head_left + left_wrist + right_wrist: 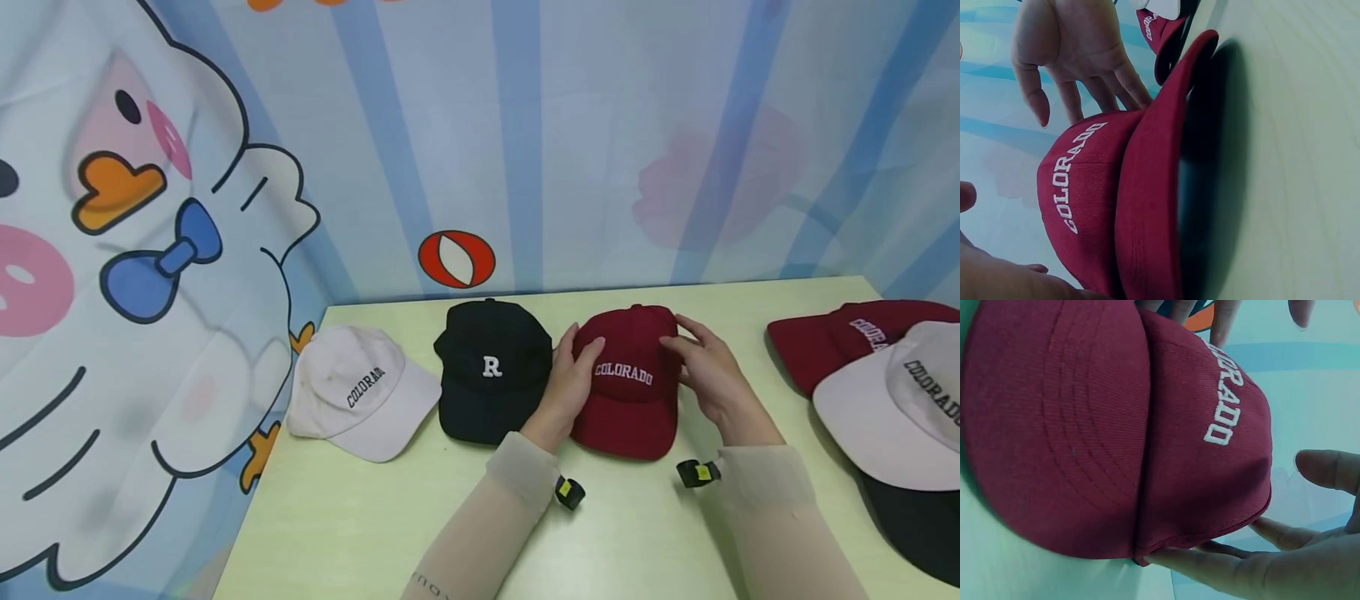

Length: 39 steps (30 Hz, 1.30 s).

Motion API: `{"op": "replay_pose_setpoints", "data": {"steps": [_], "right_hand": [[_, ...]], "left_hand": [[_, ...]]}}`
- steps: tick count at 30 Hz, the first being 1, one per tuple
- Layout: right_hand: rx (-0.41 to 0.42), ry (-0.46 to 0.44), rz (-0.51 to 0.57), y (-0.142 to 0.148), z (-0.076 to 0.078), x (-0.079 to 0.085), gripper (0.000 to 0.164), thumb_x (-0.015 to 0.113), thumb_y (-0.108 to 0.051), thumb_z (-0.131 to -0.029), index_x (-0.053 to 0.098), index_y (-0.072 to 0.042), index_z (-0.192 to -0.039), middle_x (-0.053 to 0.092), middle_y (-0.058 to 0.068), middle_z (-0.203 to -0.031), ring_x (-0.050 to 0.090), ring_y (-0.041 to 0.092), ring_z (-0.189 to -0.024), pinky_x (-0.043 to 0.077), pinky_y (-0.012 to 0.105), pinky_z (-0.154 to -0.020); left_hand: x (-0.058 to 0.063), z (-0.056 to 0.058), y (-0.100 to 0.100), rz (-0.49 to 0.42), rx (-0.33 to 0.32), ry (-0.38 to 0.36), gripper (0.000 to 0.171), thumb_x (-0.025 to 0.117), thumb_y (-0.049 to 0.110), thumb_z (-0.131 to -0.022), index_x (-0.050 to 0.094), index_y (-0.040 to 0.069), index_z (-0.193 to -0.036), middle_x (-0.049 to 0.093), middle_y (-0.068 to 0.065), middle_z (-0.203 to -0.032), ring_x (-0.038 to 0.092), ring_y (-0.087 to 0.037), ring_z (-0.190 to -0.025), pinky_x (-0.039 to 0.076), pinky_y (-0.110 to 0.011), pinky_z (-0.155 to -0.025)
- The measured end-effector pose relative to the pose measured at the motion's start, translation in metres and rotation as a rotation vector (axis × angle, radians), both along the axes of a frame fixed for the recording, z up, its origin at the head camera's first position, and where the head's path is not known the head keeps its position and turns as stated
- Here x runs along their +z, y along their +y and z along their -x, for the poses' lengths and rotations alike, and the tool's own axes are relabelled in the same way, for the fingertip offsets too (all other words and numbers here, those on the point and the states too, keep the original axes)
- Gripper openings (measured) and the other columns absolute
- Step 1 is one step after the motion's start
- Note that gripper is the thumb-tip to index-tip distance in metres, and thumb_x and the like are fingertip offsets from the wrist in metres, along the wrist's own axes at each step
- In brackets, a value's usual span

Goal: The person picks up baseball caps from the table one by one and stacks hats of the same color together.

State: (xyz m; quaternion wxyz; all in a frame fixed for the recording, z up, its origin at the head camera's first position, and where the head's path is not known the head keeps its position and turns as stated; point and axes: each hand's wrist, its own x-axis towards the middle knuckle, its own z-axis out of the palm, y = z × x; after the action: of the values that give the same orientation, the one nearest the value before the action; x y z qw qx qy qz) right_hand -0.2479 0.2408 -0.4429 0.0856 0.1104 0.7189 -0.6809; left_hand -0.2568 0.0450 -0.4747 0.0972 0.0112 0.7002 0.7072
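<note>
A dark red baseball cap (pixel 626 387) with white COLORADO lettering sits on the table, its brim towards me. My left hand (pixel 566 387) is at its left side, between it and a black cap (pixel 480 408) with a white R. On the other side is my right hand (pixel 712 379), fairly straight fingers (pixel 1204 565) touching the lower edge of the red cap's crown. In the right wrist view that hand's thumb stands apart from the fabric. Part of the left hand is hidden behind the cap in the right wrist view.
A white cap (pixel 360 387) lies at the table's left end. On the right, another red cap (pixel 813 346), a white cap (pixel 855 417) and a black brim (pixel 911 521) overlap. A printed cloth (pixel 585 150) hangs behind the table (pixel 337 517).
</note>
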Motion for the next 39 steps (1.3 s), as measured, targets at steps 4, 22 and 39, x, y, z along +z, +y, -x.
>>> {"op": "replay_pose_setpoints", "data": {"steps": [4,22,39], "right_hand": [[0.021,0.0,0.001,-0.0028,0.0006,-0.0001,0.073,0.046,-0.031,-0.109,0.005,-0.016,-0.168,0.023,0.022,-0.17,0.027,0.036,-0.156,0.025,0.057,-0.126],[0.12,0.01,0.013,-0.0057,0.0037,-0.0051,0.074,0.046,-0.032,-0.11,0.002,-0.02,-0.168,0.024,0.022,-0.17,0.026,0.036,-0.157,0.022,0.055,-0.128],[0.028,0.001,-0.024,-0.0018,0.0015,-0.0021,0.076,0.05,-0.035,-0.108,0.007,-0.017,-0.168,0.017,0.021,-0.172,0.023,0.037,-0.158,0.02,0.056,-0.128]], "left_hand": [[0.0022,-0.0003,-0.0001,-0.014,0.005,-0.001,0.073,0.054,0.05,-0.102,0.027,0.023,-0.164,0.034,-0.005,-0.164,0.032,-0.025,-0.152,0.026,-0.053,-0.126],[0.0079,-0.0016,-0.0009,0.04,-0.022,-0.015,0.076,0.055,0.053,-0.101,0.026,0.023,-0.164,0.036,-0.004,-0.163,0.038,-0.025,-0.148,0.031,-0.051,-0.123],[0.0073,-0.0061,0.0004,0.191,0.01,-0.005,0.076,0.053,0.053,-0.101,0.024,0.026,-0.165,0.019,-0.003,-0.172,0.024,-0.031,-0.157,0.025,-0.06,-0.124]]}}
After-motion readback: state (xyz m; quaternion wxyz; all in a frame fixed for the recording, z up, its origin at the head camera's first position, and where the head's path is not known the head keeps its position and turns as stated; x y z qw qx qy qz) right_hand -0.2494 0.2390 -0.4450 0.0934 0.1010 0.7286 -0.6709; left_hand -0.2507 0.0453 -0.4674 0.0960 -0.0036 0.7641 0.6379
